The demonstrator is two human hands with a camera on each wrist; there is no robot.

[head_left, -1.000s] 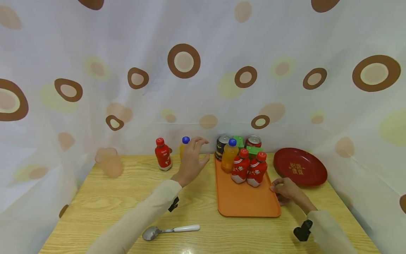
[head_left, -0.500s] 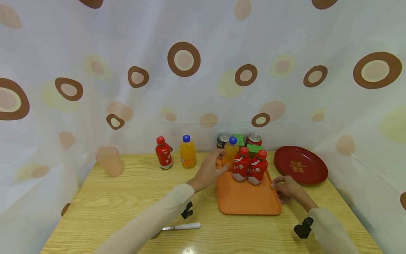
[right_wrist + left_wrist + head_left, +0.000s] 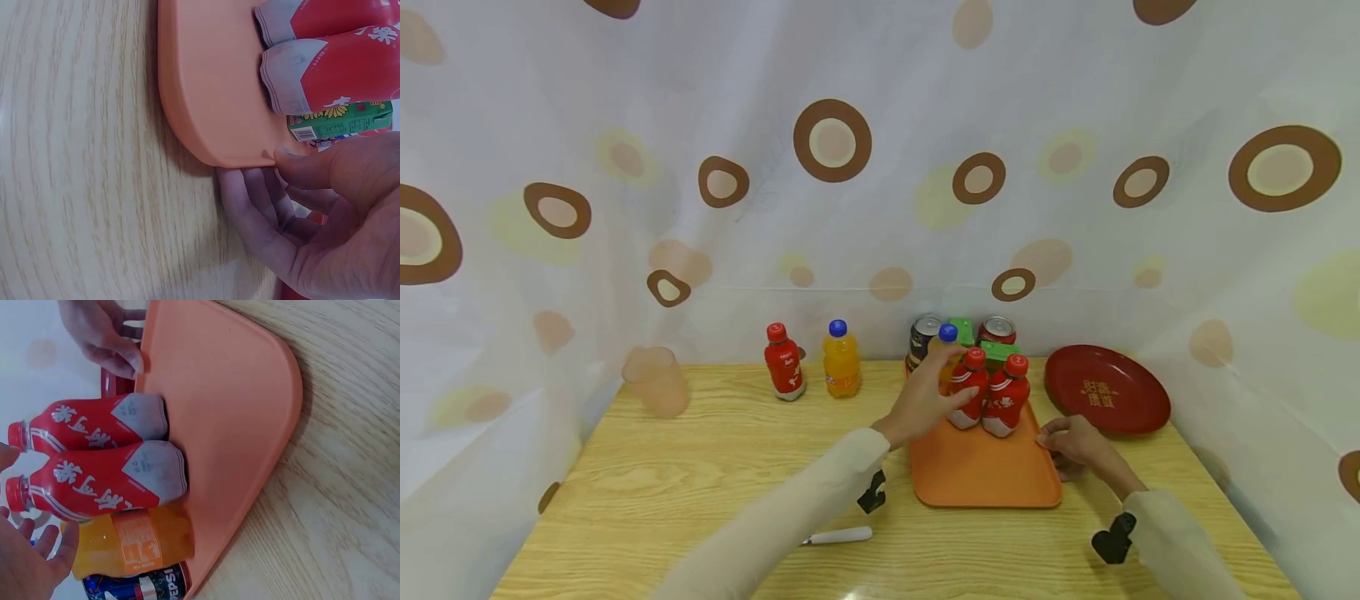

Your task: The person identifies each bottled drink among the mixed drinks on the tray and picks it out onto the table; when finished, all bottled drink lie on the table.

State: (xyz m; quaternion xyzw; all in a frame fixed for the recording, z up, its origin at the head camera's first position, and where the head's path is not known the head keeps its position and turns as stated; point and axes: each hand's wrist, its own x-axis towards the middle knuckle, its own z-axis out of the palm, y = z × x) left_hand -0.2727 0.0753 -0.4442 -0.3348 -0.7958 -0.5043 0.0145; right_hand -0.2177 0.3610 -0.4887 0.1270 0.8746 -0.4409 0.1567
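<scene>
My right hand point(image 3: 1078, 446) pinches the right rim of the orange tray point(image 3: 981, 479), thumb on top and fingers underneath. My left hand point(image 3: 921, 400) is over the tray's left side, fingers spread around the upper part of the left red bottle point(image 3: 112, 478); a gap shows between hand and bottle in the left wrist view. Beside it stands a second red bottle point(image 3: 1006, 404). Partly hidden behind my left hand is an orange-drink bottle point(image 3: 131, 540) with a blue cap. A Pepsi can point(image 3: 137, 586), a red can point(image 3: 997, 327) and green drink cartons point(image 3: 1000, 350) stand at the tray's back.
Left of the tray stand another red bottle point(image 3: 786, 367) and an orange-drink bottle point(image 3: 842, 362). A pinkish cup point(image 3: 657, 383) is at the far left. A red plate point(image 3: 1108, 387) lies right of the tray. My left sleeve partly covers a white-handled spoon point(image 3: 842, 536).
My left hand has moved right, from beside the loose orange-drink bottle, past the one on the tray, to the left red bottle. My right hand stays on the tray rim.
</scene>
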